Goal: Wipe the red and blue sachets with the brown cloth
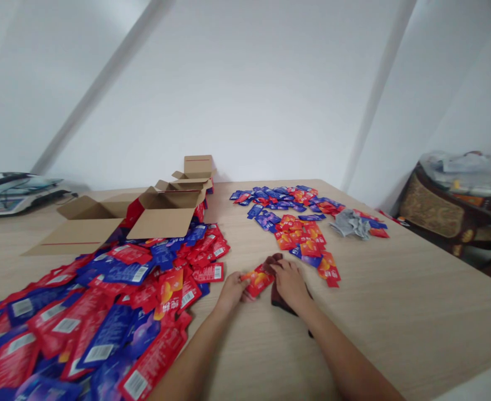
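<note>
As L hand (pixel 232 291) & R hand (pixel 289 284) pinch its ends, red-orange packet (pixel 259 281) btwn them lies flat, dark cloth (pixel 277 301) under R hand

Home room used as a small packing and sorting spot, not a factory or shop.

Big wood-grain table (pixel 396 312) against plain white walls (pixel 245 94); open cardboard boxes (pixel 162 214) far left-centre, with a loose heap of red and blue sachets (pixel 103 312) spilling near left and a second spread of them (pixel 295 217) far right. A flat weighing scale (pixel 15 192) sits at the far left edge, which points to packing work. Domestic signs: an ornate upholstered armchair (pixel 433 214) off the right side, household clutter (pixel 466 167) piled on it, and a crumpled grey cloth (pixel 351 224) on the table.
</note>
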Demonstrator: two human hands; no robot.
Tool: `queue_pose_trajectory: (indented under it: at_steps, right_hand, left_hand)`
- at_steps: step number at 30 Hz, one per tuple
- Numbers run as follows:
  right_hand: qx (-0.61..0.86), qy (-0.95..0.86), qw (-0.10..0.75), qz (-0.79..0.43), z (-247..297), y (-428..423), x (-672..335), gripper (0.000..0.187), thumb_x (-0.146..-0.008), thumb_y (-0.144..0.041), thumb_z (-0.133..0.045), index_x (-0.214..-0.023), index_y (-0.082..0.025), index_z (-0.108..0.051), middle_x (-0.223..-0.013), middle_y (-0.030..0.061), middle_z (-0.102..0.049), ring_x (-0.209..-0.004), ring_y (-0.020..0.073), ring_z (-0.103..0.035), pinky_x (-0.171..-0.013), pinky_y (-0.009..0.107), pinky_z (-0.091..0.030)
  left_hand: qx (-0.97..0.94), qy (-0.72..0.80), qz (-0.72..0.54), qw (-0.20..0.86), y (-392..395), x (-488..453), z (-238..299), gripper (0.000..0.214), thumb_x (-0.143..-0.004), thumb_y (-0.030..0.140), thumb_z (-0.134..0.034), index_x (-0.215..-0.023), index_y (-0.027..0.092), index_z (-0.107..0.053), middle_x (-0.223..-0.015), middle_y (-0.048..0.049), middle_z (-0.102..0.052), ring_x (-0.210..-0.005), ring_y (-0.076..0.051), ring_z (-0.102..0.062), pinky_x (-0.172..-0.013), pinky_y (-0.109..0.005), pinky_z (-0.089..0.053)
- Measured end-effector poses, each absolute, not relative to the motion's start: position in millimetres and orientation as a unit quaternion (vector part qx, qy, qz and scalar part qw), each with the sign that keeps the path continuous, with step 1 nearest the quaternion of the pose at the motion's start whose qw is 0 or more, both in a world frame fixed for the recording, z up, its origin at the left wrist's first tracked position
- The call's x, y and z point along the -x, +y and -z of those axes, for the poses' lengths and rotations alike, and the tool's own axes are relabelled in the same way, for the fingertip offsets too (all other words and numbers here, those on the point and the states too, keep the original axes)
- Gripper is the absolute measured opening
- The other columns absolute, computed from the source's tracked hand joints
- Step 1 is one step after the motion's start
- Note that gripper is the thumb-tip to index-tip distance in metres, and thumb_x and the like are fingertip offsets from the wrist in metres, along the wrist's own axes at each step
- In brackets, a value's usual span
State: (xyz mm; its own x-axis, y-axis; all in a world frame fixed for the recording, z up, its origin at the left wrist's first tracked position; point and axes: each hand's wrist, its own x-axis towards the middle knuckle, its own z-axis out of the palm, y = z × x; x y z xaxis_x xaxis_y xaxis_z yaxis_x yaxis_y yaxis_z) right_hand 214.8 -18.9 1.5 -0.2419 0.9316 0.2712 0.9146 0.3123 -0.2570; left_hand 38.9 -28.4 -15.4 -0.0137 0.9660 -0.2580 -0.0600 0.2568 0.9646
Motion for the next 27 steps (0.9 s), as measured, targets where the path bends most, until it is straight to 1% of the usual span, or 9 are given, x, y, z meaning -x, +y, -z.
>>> queue_pose_trajectory:
  at_steps: [4, 7, 9, 12, 15, 17, 22, 24, 27]
  right_hand:
    - [0.624, -0.754, 0.204, -0.002, 9, 5, -238, 0.038, -0.084, -0.018, -0.039, -0.116, -0.026, -0.059, -0.119, 0.0065, -0.054, -0.108, 0.0247, -0.043, -0.088, 0.037, -0.033]
    - [0.622, -0.738, 0.263, -0.017, 17, 10, -248, 0.039, -0.085, -0.021, -0.038, -0.120, -0.024, -0.056, -0.119, 0.0063, -0.054, -0.110, 0.0221, -0.044, -0.093, 0.035, -0.031]
    - [0.619, -0.717, 0.318, -0.034, 20, 12, -253, 0.040, -0.086, -0.023, -0.036, -0.120, -0.022, -0.055, -0.119, 0.0065, -0.054, -0.110, 0.0206, -0.045, -0.095, 0.034, -0.032]
    - [0.617, -0.685, 0.384, -0.054, 24, 14, -259, 0.040, -0.086, -0.027, -0.034, -0.119, -0.019, -0.056, -0.119, 0.0071, -0.054, -0.108, 0.0204, -0.047, -0.093, 0.034, -0.035]
    - [0.600, -0.688, 0.404, -0.058, 25, 15, -260, 0.039, -0.085, -0.028, -0.036, -0.117, -0.019, -0.057, -0.117, 0.0074, -0.055, -0.107, 0.0211, -0.047, -0.094, 0.036, -0.036]
    - [0.579, -0.709, 0.399, -0.054, 25, 13, -256, 0.039, -0.085, -0.027, -0.037, -0.117, -0.020, -0.057, -0.117, 0.0069, -0.054, -0.108, 0.0209, -0.046, -0.095, 0.036, -0.035]
    - [0.560, -0.755, 0.339, -0.026, 16, -1, -235, 0.039, -0.085, -0.024, -0.038, -0.121, -0.024, -0.053, -0.122, 0.0054, -0.051, -0.110, 0.0215, -0.043, -0.095, 0.037, -0.034]
    - [0.567, -0.770, 0.291, -0.014, 11, -7, -226, 0.039, -0.085, -0.023, -0.039, -0.120, -0.026, -0.054, -0.123, 0.0049, -0.051, -0.109, 0.0231, -0.044, -0.091, 0.039, -0.034]
    - [0.577, -0.781, 0.238, -0.004, 7, -12, -216, 0.039, -0.085, -0.020, -0.039, -0.120, -0.027, -0.054, -0.124, 0.0054, -0.051, -0.107, 0.0245, -0.044, -0.088, 0.039, -0.035]
  left_hand:
    - [-0.394, 0.519, -0.482, 0.586, -32, -33, 9, 0.033, -0.069, 0.038, -0.063, -0.088, 0.013, -0.052, -0.060, -0.0044, -0.066, -0.047, -0.017, -0.061, -0.042, -0.024, -0.045]
    - [-0.372, 0.489, -0.518, 0.595, -33, -31, 5, 0.042, -0.069, 0.041, -0.063, -0.102, 0.016, -0.054, -0.080, -0.0062, -0.068, -0.059, -0.019, -0.064, -0.046, -0.027, -0.048]
    - [-0.377, 0.479, -0.549, 0.571, -32, -31, 5, 0.044, -0.066, 0.035, -0.065, -0.106, 0.017, -0.057, -0.090, -0.0068, -0.067, -0.069, -0.020, -0.065, -0.054, -0.028, -0.050]
    - [-0.425, 0.475, -0.575, 0.513, -28, -28, 11, 0.033, -0.060, 0.021, -0.065, -0.093, 0.014, -0.066, -0.099, -0.0085, -0.066, -0.088, -0.021, -0.061, -0.074, -0.030, -0.049]
    - [-0.472, 0.479, -0.571, 0.471, -23, -24, 20, 0.021, -0.062, 0.018, -0.057, -0.078, 0.013, -0.069, -0.100, -0.0106, -0.066, -0.097, -0.023, -0.058, -0.086, -0.033, -0.043]
    - [-0.495, 0.510, -0.558, 0.427, -20, -24, 24, 0.023, -0.064, 0.018, -0.052, -0.080, 0.012, -0.068, -0.097, -0.0110, -0.066, -0.095, -0.023, -0.058, -0.087, -0.034, -0.042]
    - [-0.599, 0.647, -0.411, 0.231, -21, -36, 17, 0.042, -0.069, 0.029, -0.054, -0.108, 0.011, -0.058, -0.104, -0.0130, -0.061, -0.098, -0.024, -0.054, -0.088, -0.036, -0.038]
    - [-0.646, 0.664, -0.332, 0.179, -22, -44, 12, 0.042, -0.067, 0.031, -0.058, -0.104, 0.013, -0.059, -0.105, -0.0123, -0.059, -0.103, -0.026, -0.051, -0.089, -0.034, -0.036]
    - [-0.667, 0.672, -0.272, 0.171, -24, -53, 8, 0.028, -0.065, 0.032, -0.059, -0.087, 0.015, -0.059, -0.097, -0.0096, -0.060, -0.099, -0.025, -0.051, -0.083, -0.032, -0.037]
